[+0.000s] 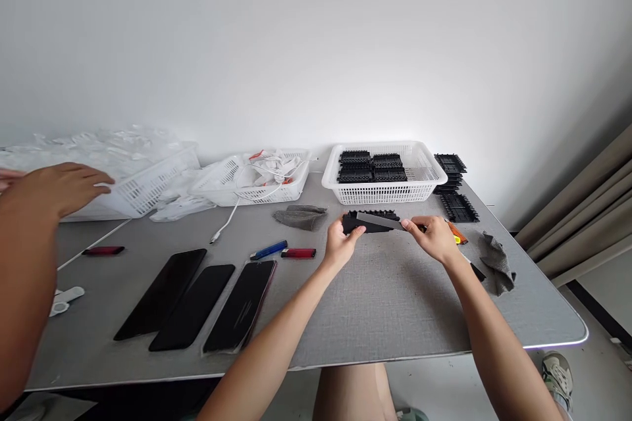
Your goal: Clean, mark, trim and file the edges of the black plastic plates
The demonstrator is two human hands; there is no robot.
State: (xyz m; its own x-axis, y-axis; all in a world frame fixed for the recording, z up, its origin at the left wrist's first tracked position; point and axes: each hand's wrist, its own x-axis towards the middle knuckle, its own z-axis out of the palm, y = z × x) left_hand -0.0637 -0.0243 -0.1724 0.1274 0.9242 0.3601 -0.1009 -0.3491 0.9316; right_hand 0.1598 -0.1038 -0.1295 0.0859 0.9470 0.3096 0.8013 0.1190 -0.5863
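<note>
At the left a co-worker's hand (59, 187) hovers near a white basket (148, 185). Three dark phones (195, 306) lie on the worktop (385, 309). Mid-worktop, our left hand (340, 245) clasps the black tray (372, 229) in its fingers (357, 231), and our right hand (435, 238) pinches the grey strip (380, 221) lying across it.

Grey table (395, 302), three phones (192, 306), white baskets (385, 194), perhaps lighters (298, 253), cloths (301, 218)

On your side of your left hand (340, 245) and right hand (435, 238), the table (395, 309) lies open. Phones (195, 306) crowd the left, a grey cloth (498, 264) the right, and the white basket (390, 193) stands behind.
</note>
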